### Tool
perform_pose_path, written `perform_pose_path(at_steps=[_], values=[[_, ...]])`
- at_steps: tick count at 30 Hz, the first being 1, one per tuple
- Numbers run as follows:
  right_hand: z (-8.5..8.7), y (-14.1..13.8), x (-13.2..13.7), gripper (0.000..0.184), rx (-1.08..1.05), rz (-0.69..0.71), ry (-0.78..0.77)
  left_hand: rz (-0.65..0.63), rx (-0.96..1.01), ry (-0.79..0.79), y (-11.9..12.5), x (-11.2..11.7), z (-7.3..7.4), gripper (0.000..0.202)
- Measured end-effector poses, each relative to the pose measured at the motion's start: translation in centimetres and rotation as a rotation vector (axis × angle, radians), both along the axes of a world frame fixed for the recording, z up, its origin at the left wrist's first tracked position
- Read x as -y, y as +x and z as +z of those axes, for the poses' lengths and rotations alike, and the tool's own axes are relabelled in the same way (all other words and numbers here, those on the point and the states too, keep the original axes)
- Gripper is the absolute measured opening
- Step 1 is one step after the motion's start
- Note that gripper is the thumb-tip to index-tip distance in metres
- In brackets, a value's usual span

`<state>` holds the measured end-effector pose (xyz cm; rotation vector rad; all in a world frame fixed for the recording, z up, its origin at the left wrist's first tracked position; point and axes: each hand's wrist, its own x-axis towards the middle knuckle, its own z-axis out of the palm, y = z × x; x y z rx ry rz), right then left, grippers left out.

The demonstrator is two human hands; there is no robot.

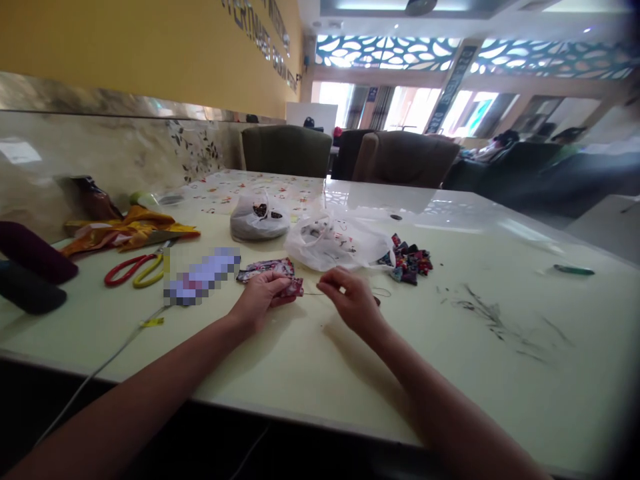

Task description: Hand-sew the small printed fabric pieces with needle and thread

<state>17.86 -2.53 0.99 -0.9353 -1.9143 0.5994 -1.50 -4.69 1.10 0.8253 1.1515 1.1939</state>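
My left hand (260,297) pinches a small reddish patterned fabric piece (294,288) between thumb and fingers. A thin dark thread (313,294) runs from the fabric to my right hand (353,300), whose fingertips are closed on it. Whether a needle is also between those fingertips is too small to see. More thread (384,291) loops out on the far side of the right hand, where a small dark brown object (377,301) is partly hidden. Just behind the left hand lies a larger patterned fabric bundle (267,268).
Behind the hands stand a white plastic bag (335,241) and a bag of dark bits (256,223). Patterned fabric pieces (411,260) are heaped at right, near thread scraps (487,310) and a green cutter (573,270). At left are scissors (131,270), a blurred-out phone-like object (204,275) and a cable (115,353).
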Motion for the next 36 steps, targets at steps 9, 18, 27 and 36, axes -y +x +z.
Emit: perform_pose_path(at_steps=[9,18,27,36], values=[[-1.1,-1.0,0.4,0.018,0.101,-0.025,-0.050,-0.098,0.056,-0.039,0.3,0.4,-0.5,0.010],[-1.0,-1.2,0.6,0.013,0.140,0.035,-0.026,-0.047,0.087,-0.016,0.3,0.5,-0.3,0.007],[-1.7,-1.0,0.4,0.014,0.154,-0.054,0.011,-0.065,-0.011,0.038,0.7,0.7,-0.6,0.015],[-1.3,0.7,-1.2,0.016,0.201,-0.112,0.004,-0.113,-0.097,0.098,0.6,0.7,-1.0,0.022]])
